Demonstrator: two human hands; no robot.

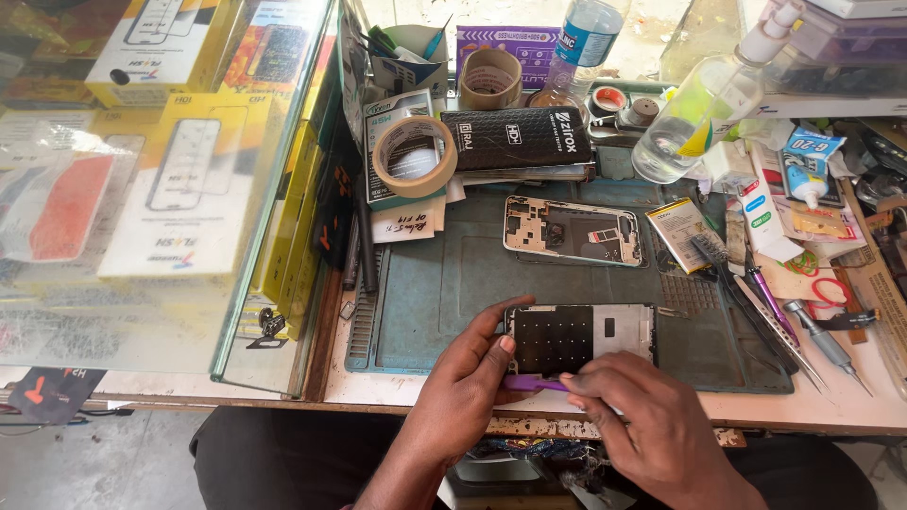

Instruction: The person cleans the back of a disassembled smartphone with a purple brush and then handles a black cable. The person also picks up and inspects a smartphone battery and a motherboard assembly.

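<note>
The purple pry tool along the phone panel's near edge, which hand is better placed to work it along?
Probably the right hand: its fingertips already pinch the purple pry tool, while the left hand steadies the phone panel.

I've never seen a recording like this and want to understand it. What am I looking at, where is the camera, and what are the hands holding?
There is no machine here: a person works with two bare hands, and the single picture comes from a camera worn on their head, looking down at a cluttered workbench.

On a grey-green work mat lies an opened phone frame with its insides showing. Nearer the person is a second phone part, a dark display panel. The left hand steadies its left edge. The right hand pinches a thin purple pry tool against its lower edge.

Around them lie a roll of tape, a clear bottle, tweezers, a small screwdriver and, to the left, a glass case with boxed screen protectors.
</note>
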